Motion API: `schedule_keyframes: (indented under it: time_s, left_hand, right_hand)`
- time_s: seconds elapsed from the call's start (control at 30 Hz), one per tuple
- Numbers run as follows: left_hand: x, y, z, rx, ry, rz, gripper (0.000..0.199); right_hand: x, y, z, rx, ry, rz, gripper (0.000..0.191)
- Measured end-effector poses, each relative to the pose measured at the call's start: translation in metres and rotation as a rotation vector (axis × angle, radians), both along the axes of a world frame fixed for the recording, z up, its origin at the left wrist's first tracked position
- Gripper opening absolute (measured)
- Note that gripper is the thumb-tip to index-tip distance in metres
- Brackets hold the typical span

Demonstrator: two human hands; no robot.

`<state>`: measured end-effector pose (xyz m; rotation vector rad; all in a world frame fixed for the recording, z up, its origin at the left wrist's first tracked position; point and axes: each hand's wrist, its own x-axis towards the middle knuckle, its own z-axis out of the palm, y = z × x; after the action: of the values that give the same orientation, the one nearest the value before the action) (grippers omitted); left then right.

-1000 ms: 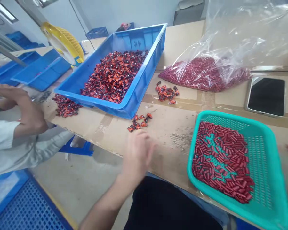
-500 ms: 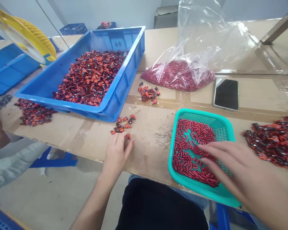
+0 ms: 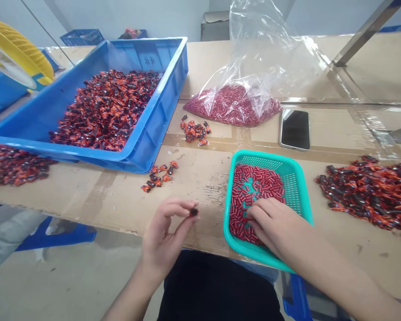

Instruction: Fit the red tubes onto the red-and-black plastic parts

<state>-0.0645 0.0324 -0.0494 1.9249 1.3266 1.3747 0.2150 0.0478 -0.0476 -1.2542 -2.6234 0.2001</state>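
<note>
Between thumb and fingertips, my left hand pinches a small dark-and-orange piece just above the table's near edge. My right hand reaches into a green basket, its fingers closed together among short dark red tubes; whether a tube is between the fingertips is hidden. Several orange-and-black pieces lie loose beyond my left hand, and another small group sits farther back. A large heap of similar pieces spreads to the right of the basket.
A big blue crate filled with such pieces stands at the left, beside a yellow fan. Behind the basket are a clear bag of red tubes and a phone. A metal bar rises at the back right.
My left hand has lifted off the table with a piece in its pinch. My right hand has moved left and down into the tubes, its fingers now closed. The view has shifted right.
</note>
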Motion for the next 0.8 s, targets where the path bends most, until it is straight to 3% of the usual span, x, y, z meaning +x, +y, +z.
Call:
schedule_keyframes:
  time_s: [0.13, 0.23, 0.4, 0.47, 0.6, 0.8]
  left_hand:
    - [0.023, -0.009, 0.022, -0.069, -0.311, -0.195, 0.034]
    - [0.034, -0.011, 0.029, -0.075, -0.366, -0.249, 0.037]
    - [0.044, -0.014, 0.033, -0.094, -0.37, -0.276, 0.039]
    - [0.046, -0.014, 0.036, -0.093, -0.346, -0.281, 0.038]
    - [0.049, -0.013, 0.042, -0.023, -0.158, -0.3, 0.034]
    - [0.045, -0.018, 0.039, 0.186, 0.167, -0.326, 0.032]
  right_hand:
    - [-0.005, 0.001, 0.01, -0.051, 0.034, -0.028, 0.02]
    - [-0.005, -0.004, 0.023, -0.097, 0.124, -0.066, 0.018]
    - [-0.005, -0.025, 0.06, -0.484, 0.573, -0.08, 0.016]
    - [-0.007, -0.032, 0.073, -0.559, 0.621, -0.06, 0.013]
    - [-0.017, -0.038, 0.086, -0.458, 0.573, -0.03, 0.017]
    - [-0.03, -0.034, 0.076, -0.256, 0.473, -0.065, 0.018]
